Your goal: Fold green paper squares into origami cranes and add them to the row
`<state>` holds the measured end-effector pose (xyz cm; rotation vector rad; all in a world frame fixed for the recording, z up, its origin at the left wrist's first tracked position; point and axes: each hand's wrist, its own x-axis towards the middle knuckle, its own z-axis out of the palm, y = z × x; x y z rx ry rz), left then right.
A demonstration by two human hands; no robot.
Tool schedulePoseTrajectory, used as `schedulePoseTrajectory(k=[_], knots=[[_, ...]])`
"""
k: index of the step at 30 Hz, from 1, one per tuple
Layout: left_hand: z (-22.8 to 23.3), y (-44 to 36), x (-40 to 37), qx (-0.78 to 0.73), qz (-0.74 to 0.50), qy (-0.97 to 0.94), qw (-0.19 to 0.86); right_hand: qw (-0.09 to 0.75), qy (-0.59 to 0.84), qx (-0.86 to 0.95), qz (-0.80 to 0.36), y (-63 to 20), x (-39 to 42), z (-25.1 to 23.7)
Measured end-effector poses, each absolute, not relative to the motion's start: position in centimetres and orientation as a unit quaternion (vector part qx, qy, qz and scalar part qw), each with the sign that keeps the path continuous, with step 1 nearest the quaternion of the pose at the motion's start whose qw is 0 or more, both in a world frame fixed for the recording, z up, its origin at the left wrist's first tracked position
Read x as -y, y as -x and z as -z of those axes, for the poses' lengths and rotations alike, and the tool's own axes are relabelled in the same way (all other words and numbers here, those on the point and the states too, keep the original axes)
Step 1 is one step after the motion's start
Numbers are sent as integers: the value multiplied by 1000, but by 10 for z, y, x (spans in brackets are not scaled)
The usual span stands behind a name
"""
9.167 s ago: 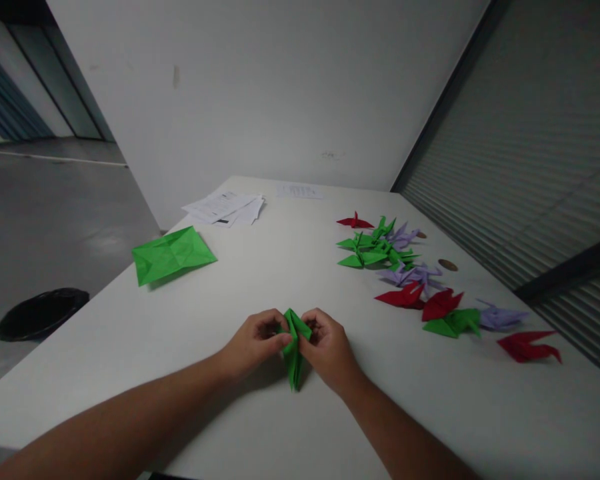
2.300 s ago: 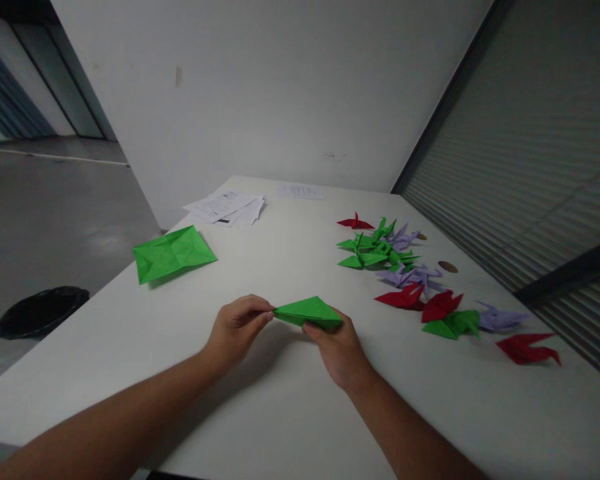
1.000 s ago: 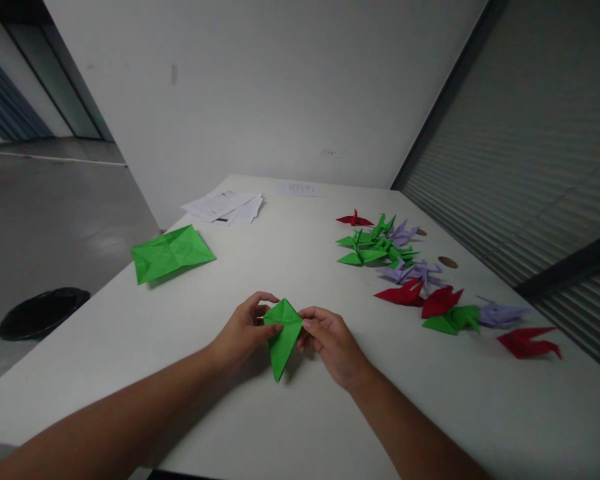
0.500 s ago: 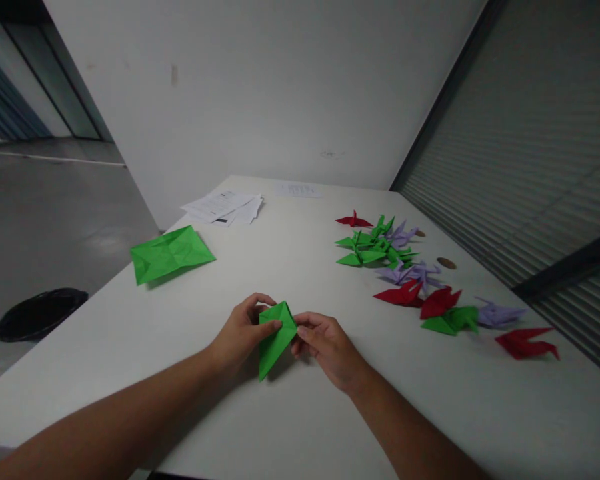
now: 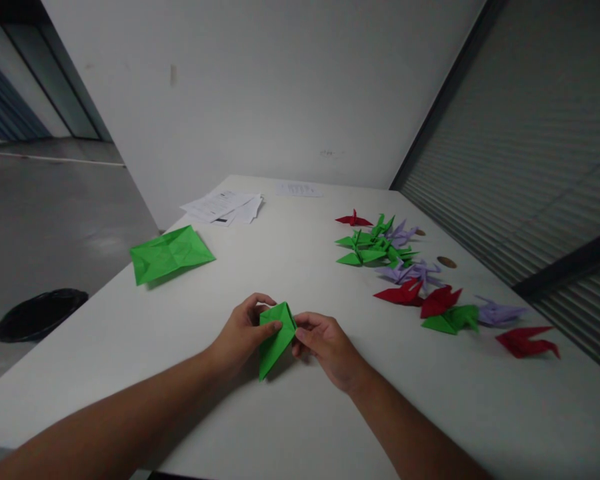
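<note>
I am watching the left hand (image 5: 241, 331) and the right hand (image 5: 325, 343) both pinching the folded green paper (image 5: 275, 335), which is sitting low over the near middle of the white table (image 5: 290, 267), its point aiming toward me. The thumbs are pressing opposite sides; I judge that an uneven squeeze could be skewing the crease or tearing the thin flap. Room is lying open all around the hands, while the finished paper cranes (image 5: 410, 280) are crowding the right side and a creased green sheet (image 5: 170, 253) is resting close to the left edge.
</note>
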<state>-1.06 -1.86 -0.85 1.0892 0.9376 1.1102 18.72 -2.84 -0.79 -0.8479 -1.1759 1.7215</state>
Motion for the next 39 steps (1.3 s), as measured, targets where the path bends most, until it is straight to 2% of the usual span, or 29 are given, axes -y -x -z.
schedulePoseTrajectory(k=[13, 28, 32, 35, 39], knots=[[12, 10, 23, -407, -475, -561, 542, 391, 375, 513, -666, -183, 29, 16], [12, 7, 26, -351, -448, -530, 629, 372, 431, 564, -597, -182, 29, 16], [12, 5, 26, -329, -438, -530, 647, 381, 444, 598, -547, -183, 26, 20], [12, 3, 26, -357, -410, -539, 643, 386, 440, 634, -505, -183, 25, 22], [11, 2, 27, -395, -383, -544, 633, 380, 440, 637, -506, -182, 25, 23]])
